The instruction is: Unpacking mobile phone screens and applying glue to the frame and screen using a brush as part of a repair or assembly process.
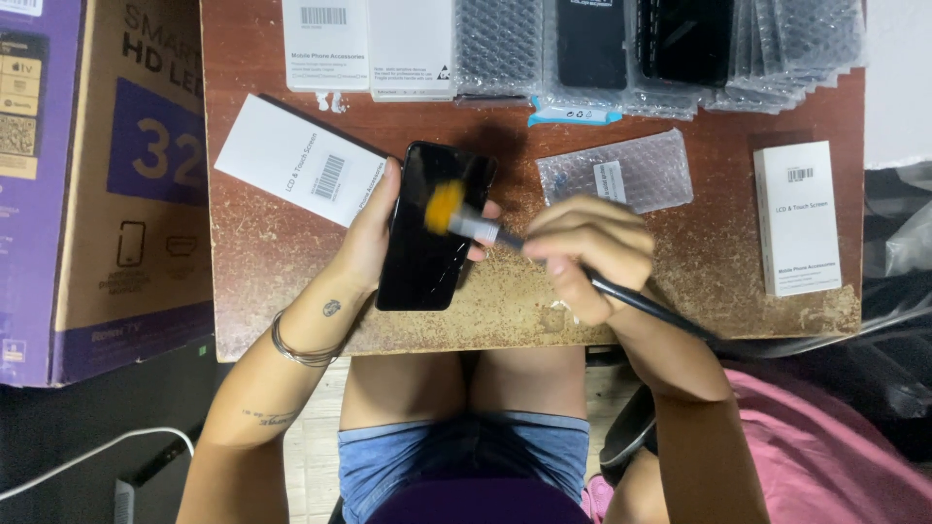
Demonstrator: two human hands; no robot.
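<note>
L hand (pixel 374 233) grips black phone screen (pixel 432 228); R hand (pixel 582 257) closed on brush (pixel 466 221), mid-dusting glass. Next move likely needs light strokes across the rest.

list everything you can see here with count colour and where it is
black glossy phone screen panel: 1, black, table centre, held in left hand
orange-bristled brush with black handle: 1, over the panel, in right hand
white flat cardboard boxes: 4, white; one left of the panel, one at right, two at the top edge
clear bubble-wrap pouch: 1, table centre-right
bubble-wrapped dark panels: a stack, count unclear, top right
worn brown wooden table: 1
large purple and brown carton: 1, left
pink fabric: lower right
left hand: grips panel edge
right hand: holds brush
</note>
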